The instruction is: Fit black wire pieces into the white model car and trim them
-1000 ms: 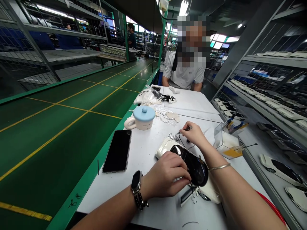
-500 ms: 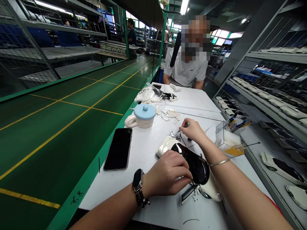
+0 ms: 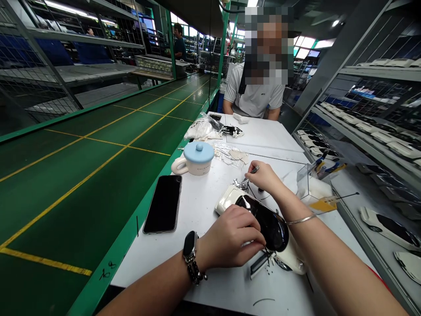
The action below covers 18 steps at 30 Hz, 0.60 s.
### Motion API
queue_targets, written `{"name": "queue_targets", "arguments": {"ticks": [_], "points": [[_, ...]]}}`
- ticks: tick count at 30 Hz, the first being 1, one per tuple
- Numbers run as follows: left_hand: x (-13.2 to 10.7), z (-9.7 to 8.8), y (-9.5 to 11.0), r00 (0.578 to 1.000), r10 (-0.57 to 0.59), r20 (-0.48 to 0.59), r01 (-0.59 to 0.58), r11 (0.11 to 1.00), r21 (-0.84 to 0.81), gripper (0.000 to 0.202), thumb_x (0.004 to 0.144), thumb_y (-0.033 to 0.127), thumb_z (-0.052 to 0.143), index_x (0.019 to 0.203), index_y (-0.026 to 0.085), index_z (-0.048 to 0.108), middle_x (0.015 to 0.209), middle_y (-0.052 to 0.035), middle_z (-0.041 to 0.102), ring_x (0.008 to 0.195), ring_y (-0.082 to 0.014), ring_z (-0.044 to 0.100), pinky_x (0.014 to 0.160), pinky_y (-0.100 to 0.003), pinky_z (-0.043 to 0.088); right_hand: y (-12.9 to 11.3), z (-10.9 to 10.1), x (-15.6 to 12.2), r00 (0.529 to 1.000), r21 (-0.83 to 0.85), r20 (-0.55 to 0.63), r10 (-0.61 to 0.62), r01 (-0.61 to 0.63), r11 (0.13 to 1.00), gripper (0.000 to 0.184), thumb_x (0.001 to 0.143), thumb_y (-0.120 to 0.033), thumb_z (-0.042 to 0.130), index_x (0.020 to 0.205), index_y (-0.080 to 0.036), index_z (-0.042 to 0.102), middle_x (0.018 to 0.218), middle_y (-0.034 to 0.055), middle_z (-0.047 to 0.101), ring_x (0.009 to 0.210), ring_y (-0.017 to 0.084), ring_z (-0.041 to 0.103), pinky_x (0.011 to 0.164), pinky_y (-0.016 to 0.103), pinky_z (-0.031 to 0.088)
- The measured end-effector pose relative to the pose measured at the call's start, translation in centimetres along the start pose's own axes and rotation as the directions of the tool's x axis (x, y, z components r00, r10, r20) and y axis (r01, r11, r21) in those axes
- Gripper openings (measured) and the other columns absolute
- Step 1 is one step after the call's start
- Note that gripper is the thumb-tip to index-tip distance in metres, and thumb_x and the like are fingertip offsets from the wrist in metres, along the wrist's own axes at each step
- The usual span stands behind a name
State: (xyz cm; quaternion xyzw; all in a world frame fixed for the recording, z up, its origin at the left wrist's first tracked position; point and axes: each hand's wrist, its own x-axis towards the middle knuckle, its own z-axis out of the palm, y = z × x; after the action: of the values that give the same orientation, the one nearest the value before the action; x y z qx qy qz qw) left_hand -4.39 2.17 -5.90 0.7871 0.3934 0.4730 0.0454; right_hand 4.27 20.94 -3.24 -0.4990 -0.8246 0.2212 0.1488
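A cream model car (image 3: 226, 199) with a glossy black roof lies on the white table, partly covered by my left hand (image 3: 230, 237). The thumb and fingertips of that hand are pinched together by the car's near side, around something too small to make out. Beyond the car, my right hand (image 3: 265, 177) is closed on slim metal tweezers (image 3: 254, 170). Their tip points down at a small pile of silver foil-like bits (image 3: 239, 184). Thin black strips lie beside the pile. A black-and-silver trim piece (image 3: 259, 264) and tiny dark specks sit below the car.
To the left are a phone (image 3: 162, 204) and a lidded mug (image 3: 199, 160). Plastic bags (image 3: 200, 127) and scraps lie farther back. A clear box (image 3: 314, 191) with tools stands at right, near shelves of model cars (image 3: 388, 226). A person (image 3: 256, 96) sits opposite. A green conveyor (image 3: 98, 175) runs alongside.
The view has shifted slightly. Both hands keep nearly the same places, the right still at the silver bits and the left still pinched by the car.
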Motion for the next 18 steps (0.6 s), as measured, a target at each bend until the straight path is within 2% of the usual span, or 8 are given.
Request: {"name": "queue_targets", "arguments": {"ticks": [18], "points": [[0.09, -0.06, -0.04, 1.0, 0.005, 0.013, -0.005, 1.0, 0.001, 0.012, 0.088, 0.019, 0.056, 0.079, 0.017, 0.064, 0.08, -0.0031, 0.064, 0.079, -0.0139, 0.058, 0.077, -0.031, 0.043, -0.23, 0.34, 0.59, 0.999, 0.02, -0.02, 0.039, -0.039, 0.999, 0.011, 0.059, -0.012, 0.054, 0.065, -0.02, 0.049, 0.061, 0.001, 0.055, 0.057, 0.016, 0.048, 0.053, 0.027, 0.032]]}}
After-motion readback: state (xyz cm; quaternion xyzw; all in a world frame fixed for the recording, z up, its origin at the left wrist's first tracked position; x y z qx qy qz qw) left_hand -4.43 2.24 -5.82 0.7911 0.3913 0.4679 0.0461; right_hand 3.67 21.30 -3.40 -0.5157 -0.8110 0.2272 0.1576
